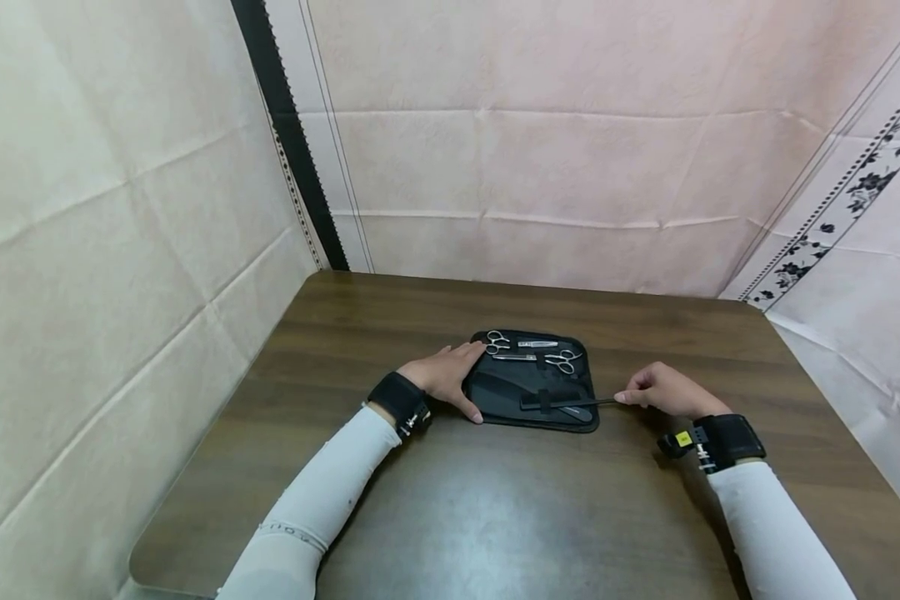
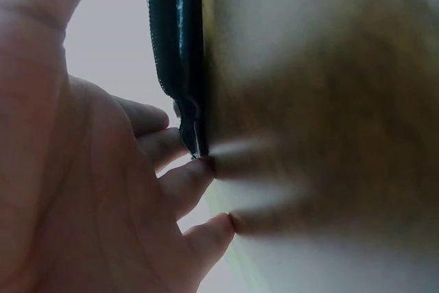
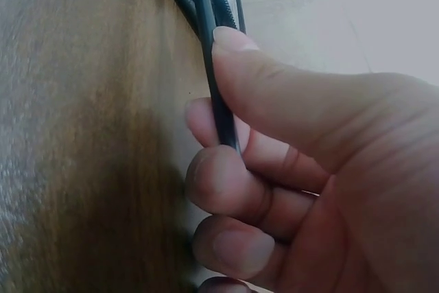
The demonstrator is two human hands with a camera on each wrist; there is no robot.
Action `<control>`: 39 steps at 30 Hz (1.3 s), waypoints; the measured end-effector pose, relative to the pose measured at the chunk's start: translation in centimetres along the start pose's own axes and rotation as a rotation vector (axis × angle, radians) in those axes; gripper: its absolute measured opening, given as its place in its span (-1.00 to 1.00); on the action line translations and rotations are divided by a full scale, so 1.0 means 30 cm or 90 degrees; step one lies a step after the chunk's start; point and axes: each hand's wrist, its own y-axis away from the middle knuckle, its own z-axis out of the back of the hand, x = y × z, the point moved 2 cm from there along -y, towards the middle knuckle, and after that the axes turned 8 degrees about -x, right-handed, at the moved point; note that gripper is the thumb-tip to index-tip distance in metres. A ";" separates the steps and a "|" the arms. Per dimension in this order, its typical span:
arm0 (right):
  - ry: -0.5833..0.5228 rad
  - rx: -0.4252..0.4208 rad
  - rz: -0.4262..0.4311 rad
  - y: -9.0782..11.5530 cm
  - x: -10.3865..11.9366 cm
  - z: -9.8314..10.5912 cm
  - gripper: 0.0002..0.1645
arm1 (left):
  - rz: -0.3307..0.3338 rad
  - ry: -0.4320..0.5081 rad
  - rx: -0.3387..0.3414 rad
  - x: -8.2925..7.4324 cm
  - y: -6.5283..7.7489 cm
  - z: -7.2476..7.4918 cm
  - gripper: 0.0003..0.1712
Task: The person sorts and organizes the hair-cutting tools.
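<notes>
**Right hand pinches a long black tool at the edge of a scissors case**

A black case (image 1: 528, 424) lies open on a brown wooden table (image 1: 457, 508), between a person's two hands. The long black tool (image 1: 588, 403) runs along the lower part of the case, with its far end at a small black strap (image 1: 544, 401) and its thin end reaching past the case's right edge. The right hand (image 1: 667, 390) pinches that thin end between thumb and fingers. What sort of tool it is cannot be told.

The left hand (image 1: 446, 377) has its fingers spread along the case's left edge, the thumb near the lower left corner. The left wrist view shows fingertips down on the table, right beside the zipped rim (image 2: 180, 32).

Inside the case, one pair of scissors (image 1: 497, 342) has its handles to the left; a second pair (image 1: 564, 362), just below, has its handles to the right. A pale metal piece (image 1: 576, 413) lies just under the black tool.

Both arms wear white sleeves (image 1: 318, 504) and black wristbands (image 1: 399, 398). Creased pale cloth (image 1: 570, 167) hangs behind the table, with a black stripe (image 1: 288, 125) at the left and a dark flower border (image 1: 866, 196) at the right.
</notes>
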 end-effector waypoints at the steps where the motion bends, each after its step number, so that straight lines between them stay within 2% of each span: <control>1: 0.001 0.000 -0.001 -0.001 0.001 0.002 -0.53 | 0.000 0.000 -0.001 0.000 0.001 0.001 0.55; 10: 0.008 -0.008 0.010 -0.011 0.008 0.008 -0.56 | 0.003 -0.001 -0.011 -0.004 0.007 0.015 0.55; 19: 0.001 -0.007 0.015 -0.002 0.012 -0.015 -0.58 | 0.005 0.020 -0.009 -0.004 0.023 0.003 0.56; 25: -0.013 -0.003 0.005 0.003 0.017 -0.029 -0.59 | -0.001 0.016 -0.009 -0.005 0.023 -0.001 0.55; 39: -0.007 -0.013 0.022 0.011 0.020 -0.035 -0.59 | -0.004 0.001 -0.008 -0.019 0.032 0.002 0.53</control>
